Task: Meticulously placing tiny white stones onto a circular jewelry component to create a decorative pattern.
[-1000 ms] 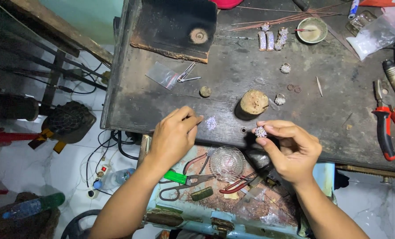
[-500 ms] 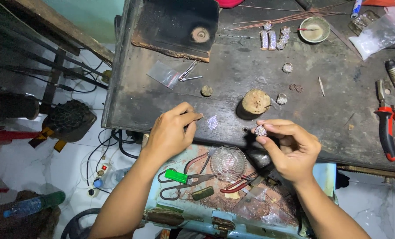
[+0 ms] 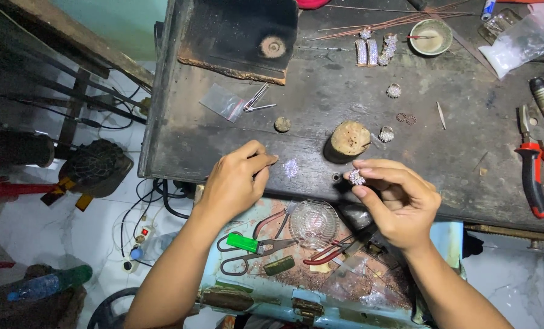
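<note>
Holding almost the same pose as a second ago, I see nothing moved on the dark worn bench (image 3: pixel 320 109). My right hand (image 3: pixel 396 204) pinches the small sparkling silver jewel piece (image 3: pixel 357 177) between closed fingers (image 3: pixel 378 172). My left hand (image 3: pixel 238 183) has fingers pressed together beside the little pile of white stones (image 3: pixel 291 167); whether they grip anything, I cannot tell.

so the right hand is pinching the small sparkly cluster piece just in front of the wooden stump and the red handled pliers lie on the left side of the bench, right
Not quite: the red handled pliers lie on the right side of the bench, as the head view shows. The rest holds: the right hand pinches the small sparkly cluster piece just in front of the wooden stump.
</note>
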